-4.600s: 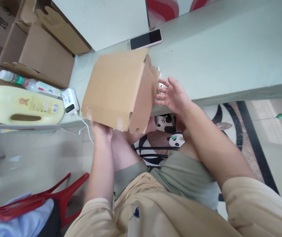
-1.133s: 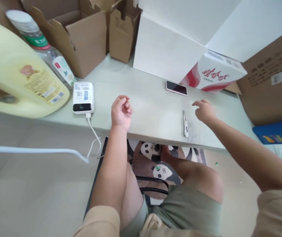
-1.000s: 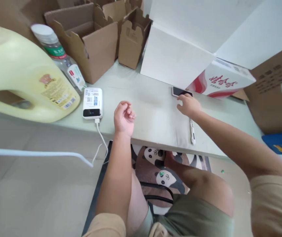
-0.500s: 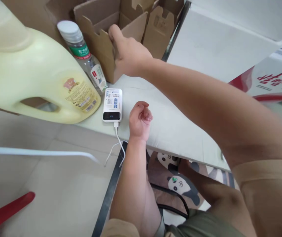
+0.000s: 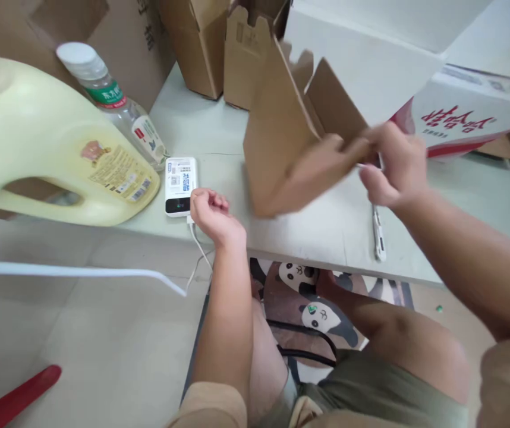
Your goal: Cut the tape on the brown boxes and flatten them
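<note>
My right hand [image 5: 397, 163] is closed on the edge of an open brown cardboard box [image 5: 277, 131], which is tilted over the table and blurred along its near side. My left hand [image 5: 217, 215] rests at the table's front edge with its fingers loosely curled and nothing visible in them. It overlaps the lower corner of a white power bank [image 5: 180, 181] with a lit display. A white cable [image 5: 197, 238] runs from the power bank over the edge. Below my right hand lies a slim white utility knife [image 5: 378, 238].
At left stand a big pale yellow jug [image 5: 59, 131] and a clear bottle with a white cap [image 5: 116, 107]. More brown cardboard boxes [image 5: 241, 65] stand at the back. A white carton with red lettering [image 5: 469, 116] is at right. Panda-patterned cloth [image 5: 321, 315] shows below the table [image 5: 299, 244].
My right hand has brought one cardboard box rightward and nearer, away from the others, tilting it. My left hand has shifted left to the power bank. The utility knife has come into view.
</note>
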